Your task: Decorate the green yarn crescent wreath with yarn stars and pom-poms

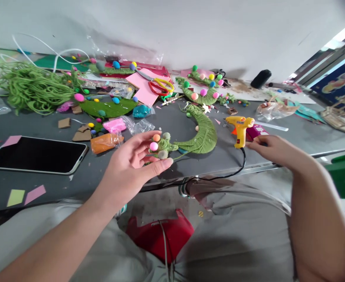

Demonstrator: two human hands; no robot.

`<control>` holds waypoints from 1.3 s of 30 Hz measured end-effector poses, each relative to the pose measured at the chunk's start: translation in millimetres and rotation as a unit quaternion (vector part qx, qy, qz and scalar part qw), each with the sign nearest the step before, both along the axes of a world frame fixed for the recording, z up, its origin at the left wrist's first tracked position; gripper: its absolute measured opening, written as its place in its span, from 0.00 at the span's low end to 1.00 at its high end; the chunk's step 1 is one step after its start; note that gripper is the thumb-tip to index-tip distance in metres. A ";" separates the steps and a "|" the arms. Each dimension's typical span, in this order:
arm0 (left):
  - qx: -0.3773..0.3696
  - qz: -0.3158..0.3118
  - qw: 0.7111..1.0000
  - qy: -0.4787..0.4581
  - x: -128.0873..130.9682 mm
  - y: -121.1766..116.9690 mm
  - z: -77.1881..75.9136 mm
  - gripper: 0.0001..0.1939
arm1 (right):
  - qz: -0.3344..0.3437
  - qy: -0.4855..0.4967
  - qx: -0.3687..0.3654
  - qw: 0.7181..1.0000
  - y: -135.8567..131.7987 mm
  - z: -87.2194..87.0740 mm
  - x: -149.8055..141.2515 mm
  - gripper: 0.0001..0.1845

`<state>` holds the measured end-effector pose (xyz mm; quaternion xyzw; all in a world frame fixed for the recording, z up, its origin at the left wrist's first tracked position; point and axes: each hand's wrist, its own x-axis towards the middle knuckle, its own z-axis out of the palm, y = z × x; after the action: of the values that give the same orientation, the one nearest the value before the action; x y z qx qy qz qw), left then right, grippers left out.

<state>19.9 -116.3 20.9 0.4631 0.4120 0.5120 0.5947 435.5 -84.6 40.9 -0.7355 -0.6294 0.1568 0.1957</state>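
My left hand [131,164] is curled around a small green yarn-wrapped piece [170,147] with orange, pink and grey pom-poms, thumb in front and fingers behind. Touching or just beside its right end is a curved green yarn-wrapped crescent [206,133] with a loose strand. My right hand [271,149] is at the table's front edge, its fingers bent next to a purple packet [256,131]. What those fingers grip, if anything, is hidden. Just left of its thumb a yellow glue gun [240,131] stands with its nozzle pointing left and its black cord hanging down.
A phone [37,154] lies at the left, near an orange packet [106,143]. Green yarn [37,88] is heaped behind it. Scissors [160,85] rest on pink paper [144,88]. More pom-pom-covered green pieces [200,94] lie towards the wall. A green bin [344,176] stands at the right.
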 end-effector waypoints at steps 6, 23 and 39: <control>-0.006 -0.001 1.000 0.015 1.8 -0.7 2.1 0.28 | 0.252 0.134 -0.073 0.955 -31.8 31.3 -55.5 0.12; 0.011 -0.026 0.997 0.075 1.5 -6.2 6.7 0.30 | 0.200 0.325 0.043 0.923 -20.9 21.4 -159.8 0.12; 0.016 -0.036 0.996 0.084 0.1 -4.7 4.2 0.30 | 0.209 0.338 0.048 0.917 -10.4 11.0 -163.7 0.15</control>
<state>20.0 -120.9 25.1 0.5284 0.4351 0.4564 0.5685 271.7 -95.0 52.0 -0.4805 -0.6719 0.4029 0.3941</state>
